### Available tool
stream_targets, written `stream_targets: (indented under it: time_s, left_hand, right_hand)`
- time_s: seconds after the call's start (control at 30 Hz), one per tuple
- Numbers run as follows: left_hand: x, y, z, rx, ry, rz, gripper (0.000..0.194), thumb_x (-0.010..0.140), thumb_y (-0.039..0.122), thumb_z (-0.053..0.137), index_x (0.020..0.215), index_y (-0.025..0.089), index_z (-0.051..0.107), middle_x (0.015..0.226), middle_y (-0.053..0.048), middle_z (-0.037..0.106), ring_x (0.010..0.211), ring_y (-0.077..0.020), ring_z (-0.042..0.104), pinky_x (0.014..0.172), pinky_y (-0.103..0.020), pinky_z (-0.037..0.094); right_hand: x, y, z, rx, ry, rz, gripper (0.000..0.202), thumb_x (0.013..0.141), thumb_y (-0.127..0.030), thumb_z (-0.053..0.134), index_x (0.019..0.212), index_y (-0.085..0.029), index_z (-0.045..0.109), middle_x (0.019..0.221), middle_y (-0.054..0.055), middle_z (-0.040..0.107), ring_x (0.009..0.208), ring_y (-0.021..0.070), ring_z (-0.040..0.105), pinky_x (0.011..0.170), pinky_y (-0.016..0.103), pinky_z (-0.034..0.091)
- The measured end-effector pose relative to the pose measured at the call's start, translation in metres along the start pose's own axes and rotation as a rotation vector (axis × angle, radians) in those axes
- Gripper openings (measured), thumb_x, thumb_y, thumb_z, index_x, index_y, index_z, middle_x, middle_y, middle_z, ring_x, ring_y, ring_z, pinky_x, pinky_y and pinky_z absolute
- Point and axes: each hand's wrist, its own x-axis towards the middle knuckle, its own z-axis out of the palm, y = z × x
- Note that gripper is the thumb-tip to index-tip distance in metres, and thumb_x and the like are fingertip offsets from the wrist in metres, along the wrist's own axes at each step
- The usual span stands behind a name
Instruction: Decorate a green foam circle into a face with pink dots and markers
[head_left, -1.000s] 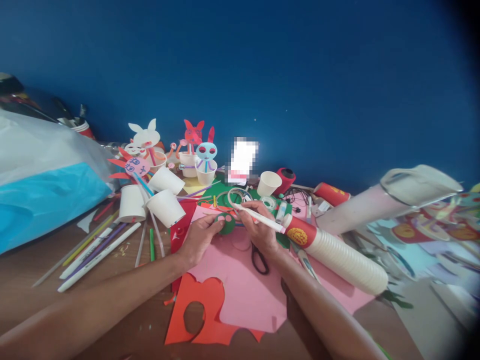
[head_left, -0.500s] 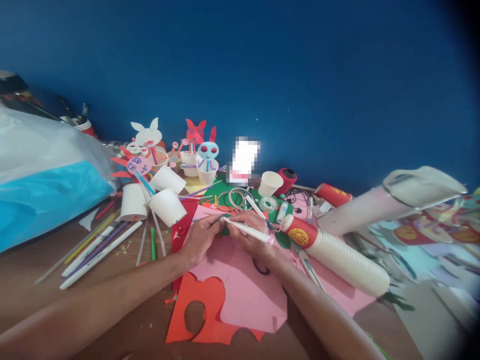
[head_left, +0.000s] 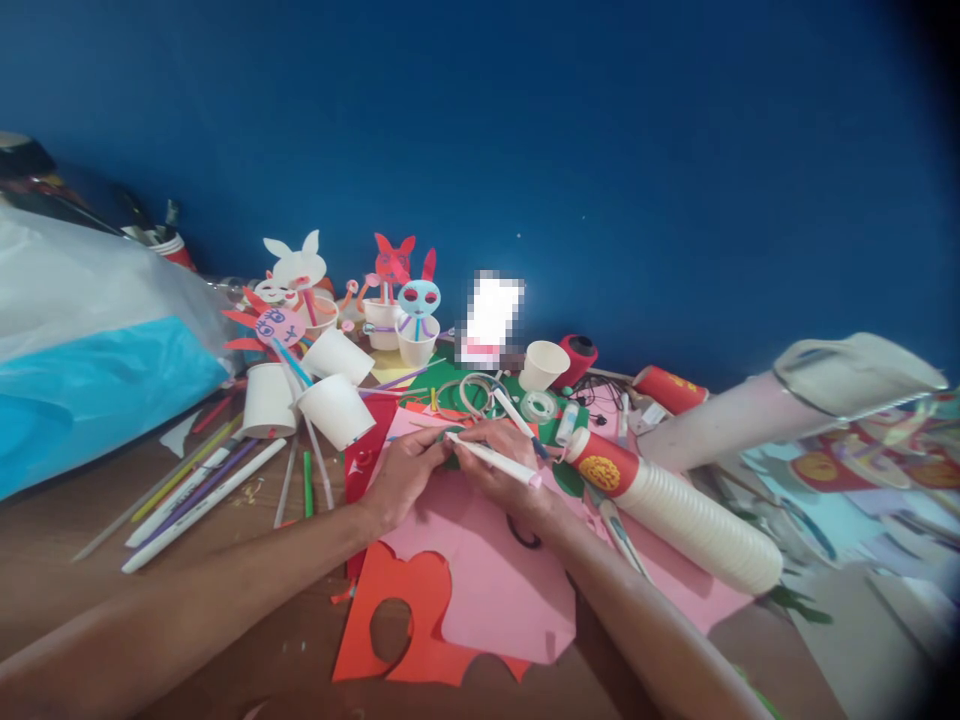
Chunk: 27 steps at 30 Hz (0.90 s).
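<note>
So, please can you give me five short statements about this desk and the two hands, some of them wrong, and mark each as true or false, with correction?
1. The right hand holds a white marker. True.
2. The left hand is empty. False: it holds a small green paper piece.
3. The long stack of paper cups stands upright. False: it lies on its side.
4. The orange sheet has a rounded hole cut in it. True.
5. The wall behind the desk is yellow. False: it is blue.
</note>
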Motion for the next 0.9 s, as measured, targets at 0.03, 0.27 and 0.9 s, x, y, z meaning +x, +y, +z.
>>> stream_targets:
  time_s: [0.03, 0.27, 0.9]
  left_hand:
    - [0.000, 0.000, 0.000, 0.007, -0.002, -0.002, 0.029, 0.067, 0.027, 0.065, 0.094, 0.016, 0.070, 0.078, -0.003, 0.068, 0.071, -0.0155, 0.054, 0.067, -0.025, 0.038]
    - [0.000, 0.001, 0.001, 0.043, -0.030, 0.007, 0.027, 0.068, 0.028, 0.064, 0.091, 0.016, 0.070, 0.072, -0.002, 0.066, 0.068, -0.0147, 0.052, 0.064, -0.024, 0.037]
    - [0.002, -0.002, 0.000, -0.029, 0.041, -0.091, 0.033, 0.070, 0.035, 0.063, 0.097, 0.016, 0.065, 0.078, -0.004, 0.065, 0.054, -0.0078, 0.049, 0.050, -0.020, 0.036]
  right_hand:
    - [0.000, 0.000, 0.000, -0.002, -0.008, 0.002, 0.012, 0.081, -0.026, 0.052, 0.078, -0.021, 0.063, 0.073, 0.003, 0.066, 0.068, 0.0157, 0.060, 0.064, 0.028, 0.045]
    - [0.001, -0.003, 0.000, 0.026, -0.010, -0.022, 0.010, 0.081, -0.025, 0.053, 0.079, -0.023, 0.062, 0.074, 0.003, 0.066, 0.070, 0.0169, 0.060, 0.067, 0.030, 0.045]
    - [0.007, 0.012, -0.001, 0.572, 0.107, 0.414, 0.019, 0.085, -0.028, 0.045, 0.101, -0.019, 0.050, 0.071, 0.001, 0.062, 0.065, 0.0133, 0.061, 0.062, 0.026, 0.052]
